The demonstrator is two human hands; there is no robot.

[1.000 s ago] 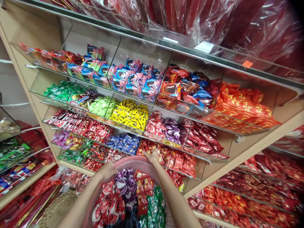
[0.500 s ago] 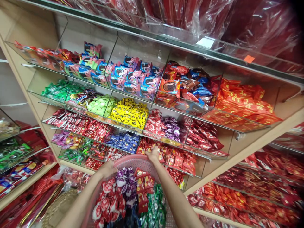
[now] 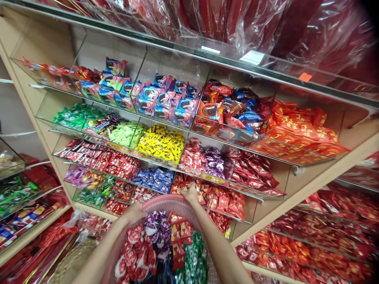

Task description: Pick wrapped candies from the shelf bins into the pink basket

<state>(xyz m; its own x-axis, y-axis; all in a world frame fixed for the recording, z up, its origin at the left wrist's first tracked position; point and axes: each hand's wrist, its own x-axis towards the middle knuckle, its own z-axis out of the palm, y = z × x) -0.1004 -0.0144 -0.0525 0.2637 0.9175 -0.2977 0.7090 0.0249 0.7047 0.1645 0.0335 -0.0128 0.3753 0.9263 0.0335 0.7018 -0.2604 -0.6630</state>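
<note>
A pink plastic basket [image 3: 161, 200] is tilted toward me at the bottom of the view. My left hand [image 3: 134, 213] grips its rim on the left, the fingertips partly hidden. On the far right part of the rim, my right hand [image 3: 190, 195] is closed, just in front of the shelf's red packets. Inside lie red-and-white wrapped candies [image 3: 134, 252], purple-and-white candies [image 3: 156, 228], flat red packets [image 3: 180, 232] and green-wrapped candies [image 3: 197, 256]. Dark blue wrappers show at the bottom edge.
A wooden rack [image 3: 314, 189] with clear-fronted shelves stands ahead, its compartments holding yellow candies [image 3: 161, 144], blue candies [image 3: 154, 178] and orange-red packets [image 3: 299, 122]. Plastic-wrapped red goods [image 3: 225, 19] sit above a glass edge. A woven basket [image 3: 74, 260] is at lower left.
The view has shifted very slightly, so the upper shelves sit a little lower. Both hands stay on the basket rim, and the candies inside look the same.
</note>
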